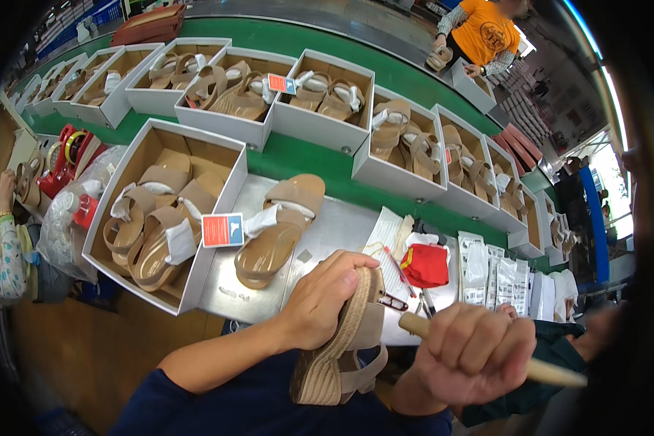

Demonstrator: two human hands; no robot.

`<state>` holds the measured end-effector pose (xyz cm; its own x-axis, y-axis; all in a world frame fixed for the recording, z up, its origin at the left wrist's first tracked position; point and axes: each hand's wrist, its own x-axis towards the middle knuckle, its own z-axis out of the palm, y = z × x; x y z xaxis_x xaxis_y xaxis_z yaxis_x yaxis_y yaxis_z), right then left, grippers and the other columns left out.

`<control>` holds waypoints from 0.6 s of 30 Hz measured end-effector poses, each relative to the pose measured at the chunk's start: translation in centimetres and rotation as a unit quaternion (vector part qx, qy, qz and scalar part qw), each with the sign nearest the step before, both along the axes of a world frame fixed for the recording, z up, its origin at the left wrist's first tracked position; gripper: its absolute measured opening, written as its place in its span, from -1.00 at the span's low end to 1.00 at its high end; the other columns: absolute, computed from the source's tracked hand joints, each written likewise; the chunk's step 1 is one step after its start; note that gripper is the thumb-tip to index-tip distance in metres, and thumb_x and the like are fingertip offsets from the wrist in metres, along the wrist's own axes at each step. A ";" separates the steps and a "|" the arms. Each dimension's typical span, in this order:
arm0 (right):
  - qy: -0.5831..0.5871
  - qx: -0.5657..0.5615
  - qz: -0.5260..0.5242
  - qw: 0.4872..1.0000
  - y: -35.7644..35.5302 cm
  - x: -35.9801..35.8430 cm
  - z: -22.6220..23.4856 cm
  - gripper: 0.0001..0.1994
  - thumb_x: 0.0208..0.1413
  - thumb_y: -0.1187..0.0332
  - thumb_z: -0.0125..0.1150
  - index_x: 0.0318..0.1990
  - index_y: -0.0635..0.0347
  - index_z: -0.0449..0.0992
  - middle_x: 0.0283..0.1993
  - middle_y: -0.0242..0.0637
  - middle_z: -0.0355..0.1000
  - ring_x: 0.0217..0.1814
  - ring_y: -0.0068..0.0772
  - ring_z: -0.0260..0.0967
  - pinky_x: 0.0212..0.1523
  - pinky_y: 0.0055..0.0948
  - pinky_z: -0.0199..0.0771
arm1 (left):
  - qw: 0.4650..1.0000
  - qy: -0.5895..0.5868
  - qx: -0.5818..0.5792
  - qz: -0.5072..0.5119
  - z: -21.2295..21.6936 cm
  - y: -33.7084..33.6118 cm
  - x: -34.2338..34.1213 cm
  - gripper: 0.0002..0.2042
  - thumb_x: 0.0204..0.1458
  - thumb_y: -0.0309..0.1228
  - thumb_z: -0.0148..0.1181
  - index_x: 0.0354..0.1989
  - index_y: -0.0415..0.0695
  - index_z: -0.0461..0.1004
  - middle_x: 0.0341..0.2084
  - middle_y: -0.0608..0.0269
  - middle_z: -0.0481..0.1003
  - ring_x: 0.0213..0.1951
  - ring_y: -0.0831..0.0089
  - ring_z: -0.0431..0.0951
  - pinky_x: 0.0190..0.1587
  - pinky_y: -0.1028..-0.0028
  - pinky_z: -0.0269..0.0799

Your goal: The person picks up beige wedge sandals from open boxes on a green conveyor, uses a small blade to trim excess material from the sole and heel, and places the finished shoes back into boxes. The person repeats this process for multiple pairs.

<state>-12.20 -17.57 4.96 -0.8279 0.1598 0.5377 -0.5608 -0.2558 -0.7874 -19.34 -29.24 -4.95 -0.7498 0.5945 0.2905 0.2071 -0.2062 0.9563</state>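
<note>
My left hand is wrapped round a taupe wedge sandal with a braided rope-like sole, tilted on its side above the table's near edge. In the fist of my right hand is a pale tapered stick, its blunt end near the sandal's straps and its pointed end out to the right. Another sandal of the same kind lies on the metal table, white paper round its strap. Left of it, an open white shoe box holds a pair with a red and white tag.
Beyond the table, a green conveyor carries a curved row of open boxes with sandals. A red pouch, pens and printed sheets lie to the right. Co-workers stand at far left and close right; one in an orange shirt is across.
</note>
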 end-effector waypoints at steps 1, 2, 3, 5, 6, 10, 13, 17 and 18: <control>-0.038 0.033 -0.044 0.998 -0.2 -0.3 -1.8 -0.70 0.29 0.29 -0.02 -0.52 0.08 0.19 -0.72 -0.50 0.12 -0.75 -0.63 -0.03 -0.70 -0.55 0.00 | 1.000 0.028 -0.003 -0.003 0.2 0.1 0.4 -0.61 0.30 -0.32 -0.35 0.06 -0.26 0.38 -0.07 -0.08 0.42 0.00 0.06 0.44 0.11 0.28 0.30; -0.070 0.069 -0.079 0.992 -0.4 -1.2 -3.3 -0.67 0.27 0.25 0.04 -0.54 0.01 0.16 -0.74 -0.55 0.06 -0.75 -0.69 -0.08 -0.69 -0.58 -0.07 | 0.999 0.002 -0.036 0.006 0.6 0.0 0.4 -0.61 0.30 -0.31 -0.34 0.05 -0.26 0.39 -0.06 -0.06 0.42 0.01 0.07 0.44 0.11 0.27 0.30; -0.093 0.059 -0.050 0.993 -0.1 -1.1 -3.1 -0.66 0.28 0.25 0.02 -0.55 0.03 0.15 -0.72 -0.53 0.08 -0.72 -0.67 -0.05 -0.68 -0.55 -0.04 | 0.999 -0.011 -0.031 0.005 0.4 -0.2 0.6 -0.62 0.30 -0.32 -0.33 0.05 -0.26 0.39 -0.06 -0.05 0.42 0.00 0.06 0.44 0.11 0.27 0.31; -0.103 0.015 0.004 0.995 0.1 -0.7 -1.3 -0.65 0.29 0.23 -0.01 -0.56 0.02 0.13 -0.71 -0.54 0.06 -0.72 -0.67 -0.06 -0.67 -0.53 -0.06 | 0.999 -0.032 -0.012 0.002 -0.1 -0.4 0.5 -0.62 0.29 -0.32 -0.32 0.05 -0.26 0.39 -0.06 -0.05 0.43 0.00 0.05 0.44 0.10 0.26 0.31; -0.081 -0.022 0.030 0.996 0.1 -0.6 0.2 -0.64 0.30 0.21 0.00 -0.56 -0.01 0.12 -0.72 -0.58 0.03 -0.73 -0.68 -0.11 -0.68 -0.54 -0.10 | 1.000 -0.031 0.004 -0.004 0.4 -0.5 0.4 -0.62 0.30 -0.34 -0.33 0.04 -0.27 0.40 -0.07 -0.05 0.43 -0.02 0.05 0.44 0.09 0.26 0.33; -0.051 0.005 0.000 0.999 -0.2 -2.4 -1.4 -0.66 0.33 0.25 -0.09 -0.54 -0.03 0.10 -0.73 -0.60 -0.02 -0.75 -0.71 -0.17 -0.71 -0.56 -0.17 | 0.998 0.053 0.000 0.024 0.2 -0.2 0.0 -0.63 0.29 -0.35 -0.32 0.05 -0.28 0.39 -0.10 -0.06 0.44 -0.06 0.09 0.48 0.05 0.30 0.36; -0.068 -0.028 0.072 0.995 0.9 -1.0 0.5 -0.68 0.34 0.28 -0.14 -0.53 0.03 0.12 -0.73 -0.54 -0.04 -0.76 -0.64 -0.18 -0.70 -0.52 -0.13 | 1.000 0.005 0.001 0.024 0.0 -0.6 0.6 -0.63 0.30 -0.34 -0.31 0.03 -0.29 0.41 -0.11 -0.06 0.44 -0.07 0.09 0.48 0.03 0.31 0.36; -0.132 -0.087 -0.014 0.987 -0.2 -3.2 -1.4 -0.70 0.28 0.37 -0.07 -0.56 0.09 0.24 -0.73 -0.47 0.06 -0.76 -0.60 -0.05 -0.68 -0.48 -0.02 | 0.999 0.005 0.016 0.032 -0.2 0.0 0.9 -0.63 0.29 -0.36 -0.32 0.00 -0.29 0.43 -0.11 -0.07 0.44 -0.07 0.09 0.48 0.03 0.31 0.36; -0.182 -0.058 -0.002 0.982 0.0 -2.7 -1.8 -0.73 0.28 0.35 -0.05 -0.53 0.10 0.28 -0.72 -0.45 0.07 -0.77 -0.57 -0.03 -0.67 -0.47 0.02 | 0.999 0.007 0.010 0.033 -0.9 0.0 0.5 -0.62 0.29 -0.36 -0.32 -0.01 -0.31 0.42 -0.11 -0.07 0.45 -0.07 0.08 0.48 0.03 0.30 0.36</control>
